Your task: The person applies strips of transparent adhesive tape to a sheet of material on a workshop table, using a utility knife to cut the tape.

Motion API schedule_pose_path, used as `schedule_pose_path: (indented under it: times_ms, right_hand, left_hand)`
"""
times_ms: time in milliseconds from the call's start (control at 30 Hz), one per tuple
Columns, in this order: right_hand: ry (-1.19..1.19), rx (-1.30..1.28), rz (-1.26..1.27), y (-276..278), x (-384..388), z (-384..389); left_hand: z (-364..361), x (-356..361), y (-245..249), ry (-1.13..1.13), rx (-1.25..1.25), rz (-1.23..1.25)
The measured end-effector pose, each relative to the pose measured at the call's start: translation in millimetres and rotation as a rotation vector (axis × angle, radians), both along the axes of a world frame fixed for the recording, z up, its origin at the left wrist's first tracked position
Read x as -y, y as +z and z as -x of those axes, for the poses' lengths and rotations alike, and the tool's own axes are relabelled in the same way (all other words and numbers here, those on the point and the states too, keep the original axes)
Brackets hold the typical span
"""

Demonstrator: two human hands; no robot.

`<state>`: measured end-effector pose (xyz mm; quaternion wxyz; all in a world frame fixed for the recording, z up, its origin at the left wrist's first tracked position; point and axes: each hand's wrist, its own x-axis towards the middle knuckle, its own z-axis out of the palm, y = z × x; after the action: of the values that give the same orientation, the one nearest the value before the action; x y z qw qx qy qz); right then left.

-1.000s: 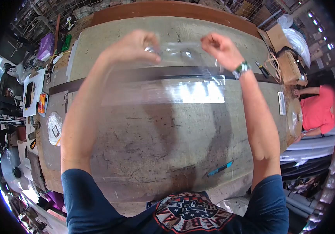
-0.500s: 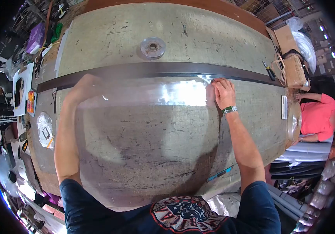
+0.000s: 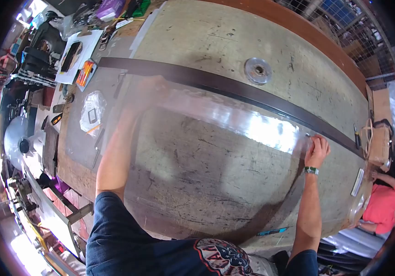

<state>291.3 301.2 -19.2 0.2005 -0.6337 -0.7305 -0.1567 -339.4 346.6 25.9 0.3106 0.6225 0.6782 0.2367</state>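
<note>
A large clear plastic sheet lies spread flat over the worn worktop, its far edge along a dark strip that crosses the table. My left hand is at the sheet's far left corner, blurred behind the plastic, so its grip is unclear. My right hand pinches the sheet's far right corner against the table beside the dark strip. A green watch is on my right wrist.
A round metal disc sits beyond the strip. A bagged item and papers lie at the left; cluttered shelves stand further left. A person in a pink shirt sits at the right end, near a cardboard box.
The sheet, held up in the air a second ago, now lies on the table. My view has swung left, and both hands have spread apart to the sheet's far corners.
</note>
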Motion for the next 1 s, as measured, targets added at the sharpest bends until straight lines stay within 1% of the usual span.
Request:
schedule_pose_path:
  times_ms: [33, 67, 167, 200, 267, 300, 367, 433, 467, 567, 667, 733, 767, 800, 833, 867, 900, 933, 967, 1000]
  right_hand:
    - [-0.003, 0.006, 0.027, -8.5, 4.8, -5.1]
    - [-0.049, 0.011, 0.064, -17.0, 8.6, -11.6]
    - [-0.093, 0.009, 0.108, -16.1, 16.9, -9.8]
    - [-0.101, -0.014, 0.184, -13.0, 19.0, -12.1]
    - [-0.051, -0.064, 0.1, -3.5, 15.4, 4.4]
    - [-0.029, -0.081, 0.06, 2.1, 14.1, 11.8]
    - [0.017, -0.069, 0.176, 5.5, 14.4, 17.4]
    - [0.088, -0.075, 0.245, -1.7, 11.2, 24.5]
    - [0.078, -0.099, 0.299, -11.4, 12.6, 20.1]
    - [0.117, -0.077, 0.344, -6.8, 23.1, 39.0]
    - [0.137, -0.087, 0.384, -4.1, 32.4, 51.4]
    - [0.162, -0.123, 0.376, -8.0, 30.3, 50.3]
    - [0.158, -0.134, 0.377, -10.7, 31.8, 43.6]
    - [-0.003, -0.013, 0.397, -9.7, 32.6, 43.7]
    - [0.003, -0.101, 0.34, -3.5, 36.5, 39.2]
    - [-0.046, -0.184, 0.266, -6.3, 31.4, 34.1]
    - [-0.12, -0.182, 0.188, -13.2, 22.7, 26.9]
    - [-0.167, -0.181, 0.204, -14.0, 20.8, 24.1]
    - [-0.174, -0.113, 0.294, -13.9, 22.6, 22.1]
    - [-0.185, -0.12, 0.345, -15.8, 27.1, 15.5]
  left_hand:
    - [0.4, -0.3, -1.0, 0.012, -0.058, -0.028]
    - [-0.1, 0.5, -2.2, 0.064, -0.076, 0.007]
    - [-4.9, 7.1, -10.2, 0.139, -0.053, -0.12]
    - [-3.6, 9.1, -16.8, 0.17, -0.1, -0.158]
    - [-1.2, 14.1, -32.5, 0.226, -0.188, -0.233]
    - [-13.0, 18.3, -31.5, 0.247, -0.292, -0.315]
    - [-40.9, 26.9, -21.4, 0.291, -0.504, -0.483]
    - [-58.3, 31.9, -27.3, 0.252, -0.521, -0.484]
    - [-59.7, 33.4, -31.1, 0.244, -0.535, -0.486]
    - [-39.9, 35.9, -54.8, 0.328, -0.475, -0.48]
    - [-42.9, 42.1, -45.4, 0.416, -0.545, -0.413]
    - [-21.5, 42.6, -69.9, 0.383, -0.547, -0.48]
    - [2.3, 44.0, -93.9, 0.264, -0.641, -0.628]
    - [-0.9, 40.8, -95.6, 0.266, -0.607, -0.612]
    - [-25.8, 37.7, -64.7, 0.318, -0.415, -0.519]
    - [-18.9, 32.9, -75.2, 0.291, -0.462, -0.571]
    - [-14.6, 31.8, -80.8, 0.269, -0.472, -0.607]
    - [-19.9, 33.5, -76.1, 0.282, -0.524, -0.561]
    - [-21.1, 33.5, -77.4, 0.288, -0.5, -0.554]
    - [-20.1, 33.4, -78.8, 0.296, -0.48, -0.544]
